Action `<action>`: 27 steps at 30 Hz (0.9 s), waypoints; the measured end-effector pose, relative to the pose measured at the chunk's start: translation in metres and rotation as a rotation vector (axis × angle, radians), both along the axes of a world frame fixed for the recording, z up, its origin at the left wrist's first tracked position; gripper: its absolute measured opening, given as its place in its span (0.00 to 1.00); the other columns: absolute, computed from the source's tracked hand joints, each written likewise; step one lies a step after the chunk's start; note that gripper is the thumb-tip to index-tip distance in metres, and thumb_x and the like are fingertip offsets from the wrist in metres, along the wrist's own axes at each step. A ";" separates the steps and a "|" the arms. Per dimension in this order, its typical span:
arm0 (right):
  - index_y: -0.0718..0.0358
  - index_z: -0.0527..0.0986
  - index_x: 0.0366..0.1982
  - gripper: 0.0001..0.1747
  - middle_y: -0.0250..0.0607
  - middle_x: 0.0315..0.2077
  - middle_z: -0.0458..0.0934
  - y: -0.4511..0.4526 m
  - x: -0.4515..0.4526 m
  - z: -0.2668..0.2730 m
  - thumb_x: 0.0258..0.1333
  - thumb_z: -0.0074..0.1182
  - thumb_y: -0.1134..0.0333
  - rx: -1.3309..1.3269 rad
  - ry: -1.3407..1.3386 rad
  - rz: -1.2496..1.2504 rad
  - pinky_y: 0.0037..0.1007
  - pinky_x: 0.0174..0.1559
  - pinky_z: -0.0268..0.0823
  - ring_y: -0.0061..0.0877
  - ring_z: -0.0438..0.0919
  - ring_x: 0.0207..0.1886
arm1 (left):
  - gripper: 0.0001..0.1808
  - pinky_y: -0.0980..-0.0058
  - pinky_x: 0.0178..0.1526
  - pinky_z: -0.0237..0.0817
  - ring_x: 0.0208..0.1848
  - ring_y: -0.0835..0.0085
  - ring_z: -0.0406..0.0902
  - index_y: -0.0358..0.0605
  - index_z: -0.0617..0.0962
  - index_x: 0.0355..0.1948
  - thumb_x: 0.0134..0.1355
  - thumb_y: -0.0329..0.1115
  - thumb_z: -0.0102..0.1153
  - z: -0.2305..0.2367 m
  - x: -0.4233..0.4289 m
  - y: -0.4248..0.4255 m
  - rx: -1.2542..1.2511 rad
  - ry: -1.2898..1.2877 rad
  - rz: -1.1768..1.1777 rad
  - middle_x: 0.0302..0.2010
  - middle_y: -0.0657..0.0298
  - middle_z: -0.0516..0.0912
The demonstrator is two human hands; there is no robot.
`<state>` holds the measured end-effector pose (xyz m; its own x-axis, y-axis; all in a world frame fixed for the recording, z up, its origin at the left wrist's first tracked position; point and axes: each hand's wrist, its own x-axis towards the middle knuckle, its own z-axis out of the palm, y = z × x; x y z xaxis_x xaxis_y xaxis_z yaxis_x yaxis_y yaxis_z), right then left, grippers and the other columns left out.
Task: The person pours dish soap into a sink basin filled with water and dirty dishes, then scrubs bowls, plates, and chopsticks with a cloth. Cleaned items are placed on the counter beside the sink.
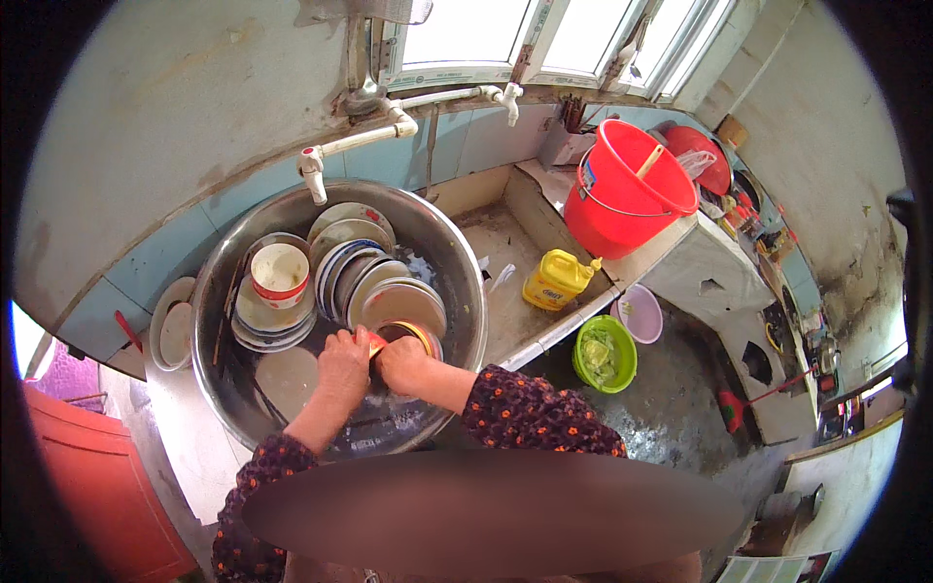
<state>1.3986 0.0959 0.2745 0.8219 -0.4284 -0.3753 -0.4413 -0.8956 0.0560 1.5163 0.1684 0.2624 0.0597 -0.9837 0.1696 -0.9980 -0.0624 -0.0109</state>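
Both my hands are over a wide steel basin [477, 321] full of dishes. My left hand [346, 368] grips a red piece with a yellow edge [375, 342], which looks like the side of a bowl. Close beside it, my right hand [402, 364] is bent down at a bowl with a red and yellow rim [421, 331]; its fingertips are hidden. Behind my hands leans a row of plates [404, 306]. To the left, a white bowl with a red band [280, 273] sits on stacked plates [262, 310]. Another plate [288, 379] lies low in the basin.
A white tap [313, 175] overhangs the basin's back rim. Right of it are a concrete sink [503, 226], a yellow jug [560, 280] and a red bucket [612, 218]. A green basin with leaves [605, 353] stands lower down. More dishes [175, 328] stand at the left.
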 end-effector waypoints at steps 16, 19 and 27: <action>0.61 0.83 0.28 0.15 0.51 0.32 0.82 -0.040 0.038 -0.035 0.35 0.59 0.61 0.393 0.044 0.112 0.37 0.41 0.72 0.42 0.81 0.37 | 0.21 0.55 0.46 0.70 0.44 0.48 0.79 0.35 0.71 0.48 0.53 0.33 0.53 -0.047 0.056 -0.034 0.383 0.447 0.343 0.42 0.40 0.80; 0.65 0.77 0.40 0.26 0.54 0.37 0.80 -0.048 0.012 -0.002 0.34 0.62 0.61 0.533 -0.364 -0.113 0.38 0.45 0.70 0.44 0.79 0.42 | 0.21 0.55 0.46 0.70 0.44 0.48 0.80 0.34 0.74 0.48 0.50 0.29 0.53 -0.042 0.089 -0.027 0.304 0.837 0.432 0.39 0.41 0.81; 0.63 0.70 0.43 0.26 0.48 0.40 0.72 0.012 -0.028 0.081 0.35 0.63 0.71 0.598 -1.173 -0.164 0.37 0.46 0.68 0.43 0.75 0.43 | 0.25 0.60 0.42 0.77 0.44 0.60 0.81 0.46 0.74 0.55 0.54 0.28 0.55 -0.052 0.098 -0.011 0.073 2.196 0.489 0.47 0.56 0.80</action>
<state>1.3709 0.1080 0.3557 0.7412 -0.5714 0.3523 -0.0622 -0.5811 -0.8115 1.6141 0.1570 0.2101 0.2089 -0.8389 -0.5026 0.6250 -0.2808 0.7284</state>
